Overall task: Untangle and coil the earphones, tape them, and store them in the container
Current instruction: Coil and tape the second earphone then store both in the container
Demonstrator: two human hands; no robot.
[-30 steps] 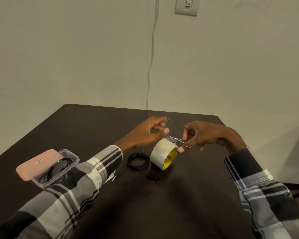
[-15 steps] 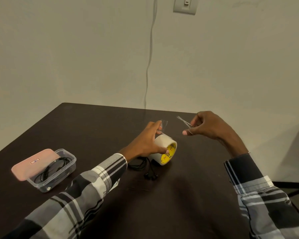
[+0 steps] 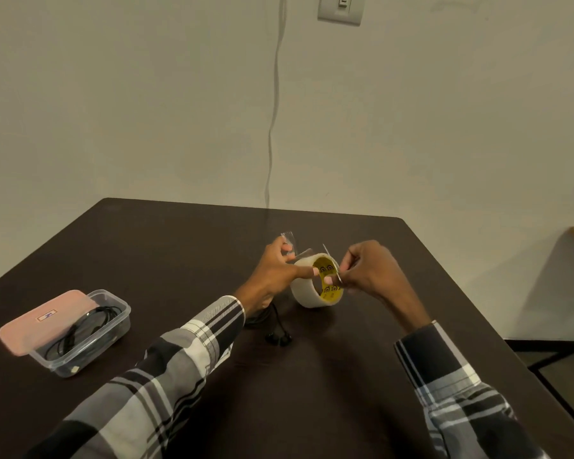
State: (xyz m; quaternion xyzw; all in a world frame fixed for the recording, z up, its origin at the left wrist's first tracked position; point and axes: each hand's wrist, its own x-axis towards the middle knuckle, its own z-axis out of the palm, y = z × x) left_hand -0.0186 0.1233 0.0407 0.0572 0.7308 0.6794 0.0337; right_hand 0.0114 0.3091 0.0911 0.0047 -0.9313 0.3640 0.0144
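A roll of clear tape (image 3: 307,294) with a yellow core stands on the dark table (image 3: 179,246), just past the middle. My left hand (image 3: 274,276) grips the roll from the left, thumb at the core's rim. A short cut piece of tape (image 3: 287,239) clings to its raised fingertip. My right hand (image 3: 368,273) pinches small metal scissors (image 3: 332,265), their thin blade lying across the roll's opening. The black earphones (image 3: 279,338) lie on the table below my left wrist; the coil is mostly hidden by the wrist and only the buds show.
A clear plastic container (image 3: 113,321) sits at the left with a pink lid (image 3: 42,321) resting askew over it and a black cable (image 3: 80,329) inside. A wall stands behind the table. The table's right edge drops to the floor.
My right hand, lifted away with the scissors half a second ago, has come back down onto the roll. The roll has tipped so its yellow core faces me. The left hand still carries the tape piece.
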